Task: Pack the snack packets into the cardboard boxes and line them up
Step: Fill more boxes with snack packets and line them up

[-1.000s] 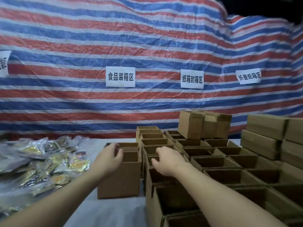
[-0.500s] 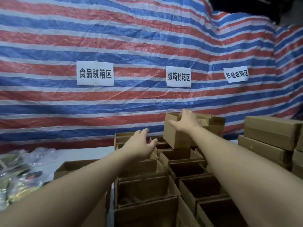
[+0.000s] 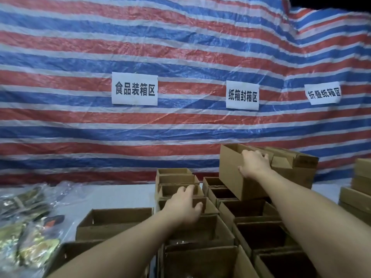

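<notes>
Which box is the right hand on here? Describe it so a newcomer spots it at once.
Start at the red, white and blue striped tarp and drop below its middle white paper sign. There the right hand grips a plain brown open-topped cardboard box, sitting higher than the rows of open boxes.

Brown cardboard box (image 3: 230, 171), open-topped, tilted and raised above the far end of the rows, gripped at its rim and near side; rows of open cardboard boxes (image 3: 218, 233) below, upright, packed edge to edge, running from near to far; one separate open box (image 3: 112, 223) just left of the rows; snack packets (image 3: 28, 227) heaped at far left, shiny gold-green in clear wrapping.
</notes>
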The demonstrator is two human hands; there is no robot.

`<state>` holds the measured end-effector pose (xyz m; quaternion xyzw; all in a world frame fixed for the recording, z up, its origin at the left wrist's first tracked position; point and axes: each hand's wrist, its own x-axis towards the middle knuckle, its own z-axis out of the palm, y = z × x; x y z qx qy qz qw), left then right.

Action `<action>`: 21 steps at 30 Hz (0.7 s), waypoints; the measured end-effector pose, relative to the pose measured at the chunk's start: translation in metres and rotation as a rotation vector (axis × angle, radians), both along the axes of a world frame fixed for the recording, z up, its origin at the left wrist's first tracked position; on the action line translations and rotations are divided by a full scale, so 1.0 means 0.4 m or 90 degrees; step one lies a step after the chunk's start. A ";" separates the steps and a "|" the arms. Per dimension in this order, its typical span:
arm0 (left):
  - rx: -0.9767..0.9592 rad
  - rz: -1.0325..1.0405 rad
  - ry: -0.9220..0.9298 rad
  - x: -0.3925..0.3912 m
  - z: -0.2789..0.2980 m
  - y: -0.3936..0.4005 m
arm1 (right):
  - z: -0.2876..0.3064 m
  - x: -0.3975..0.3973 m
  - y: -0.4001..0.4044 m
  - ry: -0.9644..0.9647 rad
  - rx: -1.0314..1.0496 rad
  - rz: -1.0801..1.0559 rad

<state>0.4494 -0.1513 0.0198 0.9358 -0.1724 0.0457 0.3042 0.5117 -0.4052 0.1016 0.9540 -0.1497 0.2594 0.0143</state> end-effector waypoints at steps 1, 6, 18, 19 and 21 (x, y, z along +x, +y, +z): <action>-0.005 0.003 -0.006 -0.009 0.011 0.009 | 0.008 -0.016 0.009 -0.017 0.005 0.004; -0.073 0.003 -0.063 -0.115 0.127 0.059 | 0.117 -0.165 0.069 -0.070 0.020 0.056; -0.255 0.108 -0.141 -0.633 0.429 0.323 | 0.249 -0.882 0.413 -0.095 0.049 0.384; -0.263 0.119 -0.143 -0.681 0.440 0.351 | 0.251 -0.939 0.439 -0.090 0.052 0.419; -0.299 0.140 -0.142 -0.768 0.451 0.405 | 0.254 -1.044 0.483 -0.083 0.057 0.474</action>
